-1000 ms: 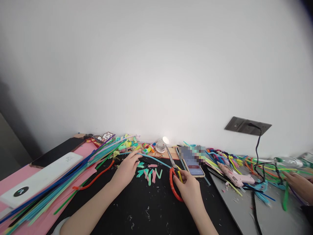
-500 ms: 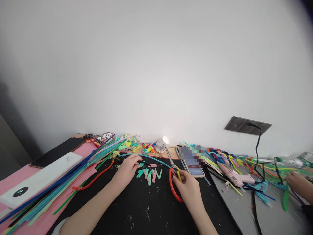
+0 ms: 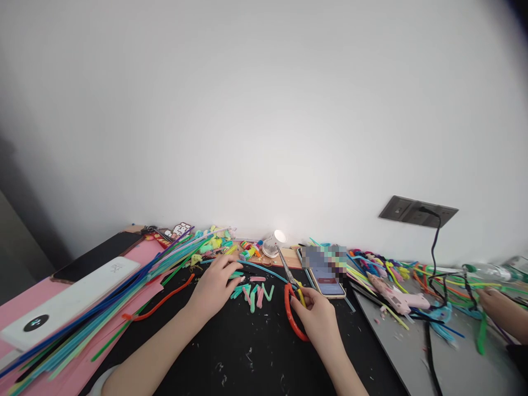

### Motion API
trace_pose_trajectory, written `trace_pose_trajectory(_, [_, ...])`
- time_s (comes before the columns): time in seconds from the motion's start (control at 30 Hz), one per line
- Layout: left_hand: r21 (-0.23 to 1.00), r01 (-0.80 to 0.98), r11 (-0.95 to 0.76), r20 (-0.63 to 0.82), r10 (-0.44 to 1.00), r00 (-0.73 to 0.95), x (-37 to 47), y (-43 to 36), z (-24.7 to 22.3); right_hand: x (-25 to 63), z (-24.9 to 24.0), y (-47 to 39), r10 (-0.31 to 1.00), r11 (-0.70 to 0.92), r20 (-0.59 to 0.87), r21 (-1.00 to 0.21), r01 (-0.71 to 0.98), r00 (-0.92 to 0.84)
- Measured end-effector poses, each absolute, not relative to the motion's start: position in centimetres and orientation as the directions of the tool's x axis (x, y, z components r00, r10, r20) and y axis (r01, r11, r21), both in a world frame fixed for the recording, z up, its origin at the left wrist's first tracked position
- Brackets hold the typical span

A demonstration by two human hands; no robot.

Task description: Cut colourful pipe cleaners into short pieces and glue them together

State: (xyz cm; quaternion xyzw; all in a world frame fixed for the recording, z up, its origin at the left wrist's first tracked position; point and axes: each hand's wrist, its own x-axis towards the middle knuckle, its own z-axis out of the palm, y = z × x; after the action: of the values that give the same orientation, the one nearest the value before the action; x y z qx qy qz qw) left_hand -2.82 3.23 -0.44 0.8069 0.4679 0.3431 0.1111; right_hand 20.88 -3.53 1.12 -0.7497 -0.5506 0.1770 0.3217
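My right hand [image 3: 315, 316] grips a pair of scissors [image 3: 293, 324] by the handles, one red and one yellow. Their metal blades point up and away toward the paper cup [image 3: 272, 247]. Over the black mat, my left hand [image 3: 216, 283] has its thumb and fingers apart, beside short cut pieces of pipe cleaner [image 3: 252, 297] in teal, green and pink. A long blue pipe cleaner [image 3: 262, 268] curves behind them, partly hidden by the left hand. Whether my fingertips touch a teal piece I cannot tell.
Pipe cleaners [image 3: 107, 308] lie bundled at the left beside a white power bank [image 3: 74, 302]. A phone [image 3: 328, 283] rests behind my right hand. Farther right are a pink glue gun [image 3: 398, 297], its black cord, and another person's hand [image 3: 499, 308].
My left hand has spread its thumb and fingers wider and shifted slightly right, over the teal pieces. My right hand and the scissors stay nearly still.
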Motion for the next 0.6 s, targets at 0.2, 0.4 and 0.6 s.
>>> trace_pose_trajectory(0.2, [0.496, 0.631, -0.596, 0.301, 0.800, 0.519, -3.0, 2.9, -0.1, 20.7, 1.4, -3.7, 0.934, -0.169, 0.105, -0.713, 0.680, 0.341])
trace_pose_trajectory(0.4, [0.628, 0.583, -0.516, 0.293, 0.851, 0.436, -3.1, 3.3, -0.6, 20.7, 1.5, -3.8, 0.941, -0.158, 0.093, -0.728, 0.667, 0.324])
trace_pose_trajectory(0.6, [0.660, 0.560, -0.502, 0.288, 0.856, 0.429, -3.0, 3.2, -1.0, 20.7, 1.5, -3.8, 0.944, -0.152, 0.096, -0.721, 0.676, 0.315])
